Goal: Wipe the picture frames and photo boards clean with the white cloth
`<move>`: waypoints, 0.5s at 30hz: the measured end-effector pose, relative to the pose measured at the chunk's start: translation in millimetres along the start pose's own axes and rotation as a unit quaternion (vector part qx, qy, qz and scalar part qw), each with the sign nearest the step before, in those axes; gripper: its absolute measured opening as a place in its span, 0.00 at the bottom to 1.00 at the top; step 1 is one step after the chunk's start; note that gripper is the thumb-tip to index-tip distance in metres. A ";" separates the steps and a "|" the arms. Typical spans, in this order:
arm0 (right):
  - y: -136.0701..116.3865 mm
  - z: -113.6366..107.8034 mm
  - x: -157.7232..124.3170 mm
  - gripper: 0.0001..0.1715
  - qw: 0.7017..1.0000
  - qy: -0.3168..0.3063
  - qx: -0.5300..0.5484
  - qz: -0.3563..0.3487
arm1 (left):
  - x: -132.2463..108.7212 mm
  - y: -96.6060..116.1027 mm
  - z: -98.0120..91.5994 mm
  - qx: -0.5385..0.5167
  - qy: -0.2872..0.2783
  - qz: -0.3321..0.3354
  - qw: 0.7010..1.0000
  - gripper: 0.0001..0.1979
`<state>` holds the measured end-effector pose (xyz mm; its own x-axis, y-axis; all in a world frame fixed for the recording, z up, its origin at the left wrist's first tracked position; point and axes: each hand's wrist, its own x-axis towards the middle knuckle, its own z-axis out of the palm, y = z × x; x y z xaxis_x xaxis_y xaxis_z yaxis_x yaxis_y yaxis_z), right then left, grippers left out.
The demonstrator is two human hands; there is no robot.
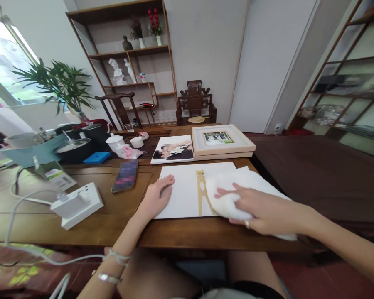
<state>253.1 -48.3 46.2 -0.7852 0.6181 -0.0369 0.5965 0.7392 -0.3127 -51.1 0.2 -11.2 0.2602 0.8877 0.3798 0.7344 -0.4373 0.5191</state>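
My left hand (157, 195) lies on the left edge of a white board (180, 182), its fingers stretched out and holding nothing. A tan flat cut-out (200, 191) with cat ears and a small face rests on the middle of the board. It has two long legs and an oval hole. Just right of it, a bundle of white fluffy cotton (218, 178) covers the board's right side and hangs past the table's front edge. My right hand (255, 207) grips this cotton, fingers partly sunk into it. The cotton hides part of the cut-out's right side.
Behind the board stand a photo panel (174, 150) and stacked framed pictures (224, 153). At left are a power strip (82, 205) with a cable, a phone-like object (125, 176), a blue box (96, 158), a white teapot (114, 142) and a dark pot (95, 135). A brown surface (318, 178) extends right.
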 end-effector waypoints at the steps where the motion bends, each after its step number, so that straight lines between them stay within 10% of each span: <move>1: -7.6 -1.3 -9.0 0.08 1.000 -0.017 0.010 -0.002 | -0.1 0.0 -0.2 0.002 0.000 0.001 1.000 0.15; 6: -11.5 -8.5 -15.9 0.14 0.996 -0.048 -0.003 0.077 | -0.6 0.9 -1.1 0.007 0.002 0.005 1.000 0.15; 15: 46.5 1.2 71.5 0.13 0.982 0.075 -0.158 0.068 | -0.2 1.0 -1.7 -0.002 0.002 0.003 1.000 0.15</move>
<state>224.5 29.9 27.8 -0.6755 0.7320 0.0889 0.7347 0.6784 -0.0034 -51.5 -0.6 -9.5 0.2625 0.8846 0.3855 0.7309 -0.4431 0.5191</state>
